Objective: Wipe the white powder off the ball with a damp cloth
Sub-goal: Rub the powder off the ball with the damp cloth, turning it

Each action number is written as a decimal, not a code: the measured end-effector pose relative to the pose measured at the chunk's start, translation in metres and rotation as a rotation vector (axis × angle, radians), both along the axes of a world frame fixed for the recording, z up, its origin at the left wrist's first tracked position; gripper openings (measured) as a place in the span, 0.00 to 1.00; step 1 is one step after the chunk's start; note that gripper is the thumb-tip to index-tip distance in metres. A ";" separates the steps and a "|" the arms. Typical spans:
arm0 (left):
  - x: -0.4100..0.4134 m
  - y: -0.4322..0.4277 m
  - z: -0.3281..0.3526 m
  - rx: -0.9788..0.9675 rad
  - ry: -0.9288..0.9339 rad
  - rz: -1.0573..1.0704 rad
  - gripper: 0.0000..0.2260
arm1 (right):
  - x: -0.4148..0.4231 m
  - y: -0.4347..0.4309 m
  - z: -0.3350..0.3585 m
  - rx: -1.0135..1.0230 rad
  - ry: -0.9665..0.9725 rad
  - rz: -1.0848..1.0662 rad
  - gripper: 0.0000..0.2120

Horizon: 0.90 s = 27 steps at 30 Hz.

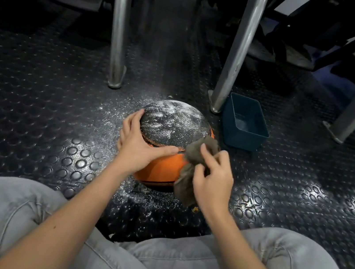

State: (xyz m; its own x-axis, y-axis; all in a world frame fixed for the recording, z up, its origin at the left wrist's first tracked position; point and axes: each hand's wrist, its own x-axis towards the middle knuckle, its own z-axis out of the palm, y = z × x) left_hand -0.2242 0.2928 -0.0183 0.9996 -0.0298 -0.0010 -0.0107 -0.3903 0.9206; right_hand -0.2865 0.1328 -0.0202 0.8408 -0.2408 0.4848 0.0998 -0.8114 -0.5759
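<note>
On the dark studded floor, between the knees of the seated person, stands the basketball, just in front of two metal legs. The left hand lies spread over the ball's left and upper side. It pinches nothing, and its fingers follow the curve while the thumb stretches across the front, so I judge that it only steadies the ball. The right hand grips a grey-brown cloth, bunched between the curled fingers and the thumb, and holds it against the right side of the ball, at the edge of the dark top panel. The white powder covers nearly this whole panel in patches and streaks. The orange lower part looks already free of it, though I cannot see the far side. The wiping seems to be at its beginning — most of the work is left, namely the whole top, and perhaps a turn of the ball afterwards. More powder lies scattered on the floor around the ball, which the task does not ask to clean. A dark teal plastic tub stands near the ball on the right — whether it holds water I cannot tell.
</note>
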 end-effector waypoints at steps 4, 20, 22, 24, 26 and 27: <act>0.002 0.003 -0.002 0.000 0.001 0.004 0.62 | -0.008 -0.004 -0.003 -0.226 -0.012 0.183 0.18; 0.007 -0.007 -0.003 0.053 -0.010 0.070 0.58 | 0.010 -0.005 0.008 -0.064 0.020 0.201 0.16; 0.010 -0.009 -0.001 0.046 0.010 0.072 0.55 | 0.029 -0.027 0.013 0.032 0.073 0.054 0.16; 0.012 -0.009 -0.001 0.024 0.036 0.062 0.56 | 0.048 -0.046 0.013 0.147 0.216 -0.067 0.16; 0.013 -0.006 -0.003 -0.001 0.040 0.044 0.57 | 0.057 -0.054 0.010 0.256 0.287 -0.090 0.17; 0.013 -0.003 -0.004 -0.020 0.040 0.034 0.59 | 0.059 -0.054 0.009 0.294 0.294 -0.088 0.17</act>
State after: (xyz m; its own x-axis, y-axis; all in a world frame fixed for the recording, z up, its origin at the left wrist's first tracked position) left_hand -0.2107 0.2895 -0.0226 0.9992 0.0035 -0.0407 0.0391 -0.3710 0.9278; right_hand -0.2273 0.0790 -0.0110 0.9030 -0.4104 0.1271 -0.1661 -0.6063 -0.7777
